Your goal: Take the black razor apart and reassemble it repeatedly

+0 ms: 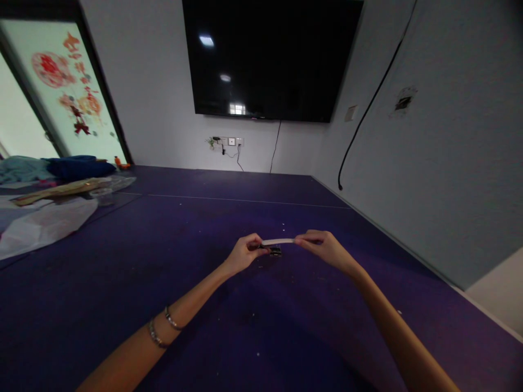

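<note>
A thin pale strip (278,241), slightly bowed, is stretched between my two hands above the purple surface. My left hand (244,252), closed in a pinch, grips the strip's left end. At the other end, the thumb and fingers of my right hand (324,247) are pressed together on the strip. Just below the strip, beside my left fingertips, is a small dark object (275,251) with light markings. Its kind is too small to make out, and I cannot tell whether my left hand touches it.
The purple surface (196,288) carries small white specks. At the left lie white plastic sheeting (53,223), a clear cup (103,196) and folded blue cloth (79,167). A television (273,60) hangs on the far wall above sockets (231,141). A black cable (370,100) dangles at the right.
</note>
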`<state>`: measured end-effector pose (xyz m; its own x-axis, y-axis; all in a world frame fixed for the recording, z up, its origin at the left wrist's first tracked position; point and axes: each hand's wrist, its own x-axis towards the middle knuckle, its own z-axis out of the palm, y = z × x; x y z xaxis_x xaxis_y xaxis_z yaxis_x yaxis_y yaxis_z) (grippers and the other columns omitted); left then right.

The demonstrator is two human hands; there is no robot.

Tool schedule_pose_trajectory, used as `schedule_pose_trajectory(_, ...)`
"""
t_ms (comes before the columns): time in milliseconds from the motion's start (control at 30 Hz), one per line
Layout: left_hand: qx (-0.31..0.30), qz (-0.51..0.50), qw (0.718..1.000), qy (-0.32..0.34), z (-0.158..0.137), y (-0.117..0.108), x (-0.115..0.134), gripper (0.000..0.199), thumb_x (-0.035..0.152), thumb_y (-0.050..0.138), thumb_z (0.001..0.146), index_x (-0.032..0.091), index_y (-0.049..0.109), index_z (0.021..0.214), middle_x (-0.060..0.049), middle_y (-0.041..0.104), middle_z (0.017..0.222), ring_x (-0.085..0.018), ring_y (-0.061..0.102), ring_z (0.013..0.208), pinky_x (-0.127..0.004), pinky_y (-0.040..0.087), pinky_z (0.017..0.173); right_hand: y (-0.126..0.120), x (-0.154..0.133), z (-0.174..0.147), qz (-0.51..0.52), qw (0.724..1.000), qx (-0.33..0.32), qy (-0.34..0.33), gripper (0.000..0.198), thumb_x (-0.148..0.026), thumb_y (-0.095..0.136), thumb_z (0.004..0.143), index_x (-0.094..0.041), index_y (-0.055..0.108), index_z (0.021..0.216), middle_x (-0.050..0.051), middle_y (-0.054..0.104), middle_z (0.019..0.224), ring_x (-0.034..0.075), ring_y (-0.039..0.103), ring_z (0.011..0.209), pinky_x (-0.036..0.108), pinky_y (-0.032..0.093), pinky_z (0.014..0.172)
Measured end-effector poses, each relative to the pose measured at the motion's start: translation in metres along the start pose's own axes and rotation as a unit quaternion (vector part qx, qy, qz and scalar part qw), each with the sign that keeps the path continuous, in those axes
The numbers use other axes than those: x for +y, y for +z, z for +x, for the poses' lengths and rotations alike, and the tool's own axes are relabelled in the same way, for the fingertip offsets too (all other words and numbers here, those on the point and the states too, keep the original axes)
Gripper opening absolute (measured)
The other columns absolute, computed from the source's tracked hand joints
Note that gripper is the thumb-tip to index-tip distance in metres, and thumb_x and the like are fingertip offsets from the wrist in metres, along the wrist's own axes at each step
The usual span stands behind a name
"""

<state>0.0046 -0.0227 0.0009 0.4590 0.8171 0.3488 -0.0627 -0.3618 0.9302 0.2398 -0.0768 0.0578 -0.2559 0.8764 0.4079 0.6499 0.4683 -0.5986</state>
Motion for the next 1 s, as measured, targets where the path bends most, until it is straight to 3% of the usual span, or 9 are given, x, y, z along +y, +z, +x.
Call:
schedule_pose_trajectory(500,-0.004,-0.013,1.000,-0.008,-0.005,-0.001,0.000,0.017,0.024,0.069,0.069,0.015,0.054,0.072,-0.004,0.069,0.077,-0.015,0.064,0.075,-0.029,0.047,0.072,0.006,0.001,0.000,-0.008,1.000,0.004,-0.005,0.029,-0.044,0.053,0.082,-0.023,0.072,0.087,0.004,0.067,0.076,0.016,0.058,0.070,0.027,0.041,0.063)
schedule_pose_trajectory(667,0.005,-0.033,0.999,-0.005,-0.008,0.000,0.003,0.019,0.021,0.069,0.068,0.015,0.052,0.072,-0.003,0.069,0.076,-0.015,0.065,0.075,-0.030,0.047,0.074,0.004,0.007,0.000,-0.008,0.999,0.037,0.014,0.030,-0.045,0.054,0.080,-0.021,0.072,0.085,0.006,0.068,0.081,0.018,0.060,0.074,0.028,0.043,0.066)
schedule_pose_trajectory(867,0.008,-0.022,1.000,-0.001,-0.011,0.001,0.008,0.017,0.022,0.068,0.069,0.015,0.053,0.070,-0.003,0.069,0.076,-0.015,0.064,0.075,-0.030,0.047,0.075,0.001,0.005,0.001,0.006,1.000,0.006,-0.008,0.032,-0.047,0.053,0.081,-0.022,0.072,0.085,0.004,0.067,0.076,0.016,0.058,0.070,0.027,0.041,0.062)
schedule_pose_trajectory(1000,0.008,-0.016,1.000,0.006,-0.015,0.001,0.012,0.017,0.023,0.069,0.069,0.015,0.054,0.072,-0.004,0.069,0.078,-0.015,0.064,0.077,-0.030,0.047,0.075,0.002,0.005,0.003,0.011,1.000,0.020,0.006,0.031,-0.046,0.055,0.080,-0.021,0.072,0.085,0.005,0.068,0.079,0.017,0.059,0.072,0.028,0.042,0.063)
